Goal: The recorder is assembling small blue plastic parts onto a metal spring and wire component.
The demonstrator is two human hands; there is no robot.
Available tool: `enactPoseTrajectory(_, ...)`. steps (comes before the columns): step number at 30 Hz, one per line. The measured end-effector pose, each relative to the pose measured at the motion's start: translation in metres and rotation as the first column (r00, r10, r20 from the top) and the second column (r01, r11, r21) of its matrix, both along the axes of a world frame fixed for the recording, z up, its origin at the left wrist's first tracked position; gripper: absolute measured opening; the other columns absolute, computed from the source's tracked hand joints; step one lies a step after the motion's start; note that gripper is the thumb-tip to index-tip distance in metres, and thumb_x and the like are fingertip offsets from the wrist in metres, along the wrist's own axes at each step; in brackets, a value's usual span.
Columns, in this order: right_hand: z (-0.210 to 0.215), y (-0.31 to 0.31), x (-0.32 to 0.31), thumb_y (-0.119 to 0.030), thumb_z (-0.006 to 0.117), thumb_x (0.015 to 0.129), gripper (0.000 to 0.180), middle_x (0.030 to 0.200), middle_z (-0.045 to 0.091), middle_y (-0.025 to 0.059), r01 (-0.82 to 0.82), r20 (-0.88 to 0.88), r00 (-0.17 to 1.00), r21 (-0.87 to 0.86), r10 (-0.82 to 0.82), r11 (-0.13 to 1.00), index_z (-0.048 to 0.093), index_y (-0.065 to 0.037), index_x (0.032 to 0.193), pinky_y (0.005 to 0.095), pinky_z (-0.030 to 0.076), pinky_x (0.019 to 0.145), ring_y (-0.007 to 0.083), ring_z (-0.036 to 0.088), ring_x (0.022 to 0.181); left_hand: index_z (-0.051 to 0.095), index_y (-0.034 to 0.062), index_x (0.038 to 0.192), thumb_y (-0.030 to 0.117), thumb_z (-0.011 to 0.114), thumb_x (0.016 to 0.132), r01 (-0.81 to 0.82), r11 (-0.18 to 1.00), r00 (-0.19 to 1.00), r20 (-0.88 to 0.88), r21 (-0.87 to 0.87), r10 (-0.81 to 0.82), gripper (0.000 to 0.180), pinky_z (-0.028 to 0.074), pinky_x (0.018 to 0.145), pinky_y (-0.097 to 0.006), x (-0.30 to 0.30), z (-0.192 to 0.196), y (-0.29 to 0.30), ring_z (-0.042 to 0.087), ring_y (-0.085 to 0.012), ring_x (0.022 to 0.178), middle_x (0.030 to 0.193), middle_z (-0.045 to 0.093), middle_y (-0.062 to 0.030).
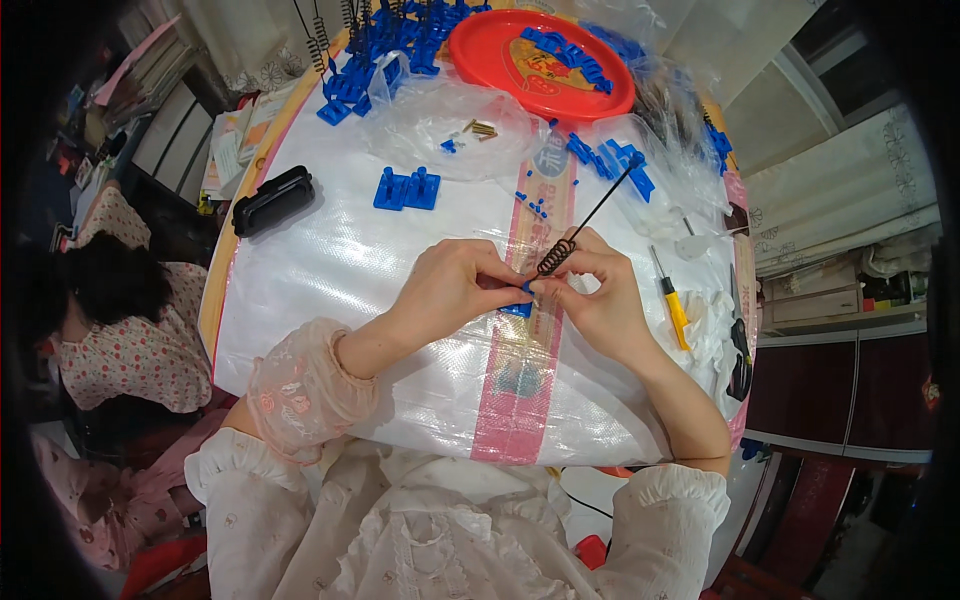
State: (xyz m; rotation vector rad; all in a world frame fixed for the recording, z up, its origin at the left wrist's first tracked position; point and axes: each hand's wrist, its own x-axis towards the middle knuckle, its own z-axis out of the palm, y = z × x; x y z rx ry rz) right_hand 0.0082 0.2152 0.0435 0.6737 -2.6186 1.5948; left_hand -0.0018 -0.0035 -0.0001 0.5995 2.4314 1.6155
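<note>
White blouse (430, 535) nearest. Left grip (445, 285) pinched on blue base (517, 311), mid-worktop (330, 265); right grip (606, 300) clamped on black coil-spring rod (556, 257), low on coil. Fingertips hide the joint. My call: brace base flat, push close to joint, don't lever on rod.

Printed marking is present on the white sheet (330, 260): its pink band (510, 410), running down the centre of the frame, carries reddish lettering and, at upper centre, a blue emblem (551, 163) with a white character. The red tray (478, 62), upper centre, bears yellow print, illegible.
</note>
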Motion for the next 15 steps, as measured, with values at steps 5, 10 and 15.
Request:
enactPoseTrajectory(5,-0.0016,0.0,0.0003,0.005,0.082,0.079,0.014,0.085,0.062,0.0078,0.003,-0.032,0.999,-0.006,-0.003,1.0,0.071,0.004,0.087,0.033,0.047,0.072,0.0203,0.057,0.083,0.083,0.0045,0.098,0.014,0.09,0.081,0.005,1.0,1.0,-0.023,-0.024,-0.005,0.021,0.049,0.064,-0.03,0.0016,0.0051,-0.0006,0.066,-0.0149,0.07,0.08,0.069,-0.0045)
enactPoseTrajectory(10,0.0001,-0.0014,0.0004,0.005,0.082,0.079,0.014,0.085,0.061,0.0082,-0.003,-0.018,1.0,-0.008,0.002,1.0,0.071,0.004,0.087,0.0334,0.047,0.073,0.0207,0.057,0.083,0.084,0.006,0.099,0.015,0.09,0.08,-0.006,0.999,1.0,0.001,0.034,0.006,0.022,0.048,0.064,-0.032,0.0013,0.0,-0.001,0.066,-0.0172,0.069,0.081,0.07,-0.0053)
enactPoseTrajectory(15,0.0,0.0,0.0009,0.004,0.081,0.078,0.014,0.085,0.061,0.0082,0.008,0.001,1.0,0.004,-0.008,1.0,0.071,0.004,0.087,0.0336,0.047,0.073,0.0209,0.057,0.083,0.084,0.0058,0.1,0.015,0.09,0.081,0.007,0.999,1.0,-0.023,-0.041,-0.008,0.022,0.049,0.064,-0.032,0.0013,0.0044,-0.0012,0.067,-0.0176,0.071,0.082,0.07,-0.0054)
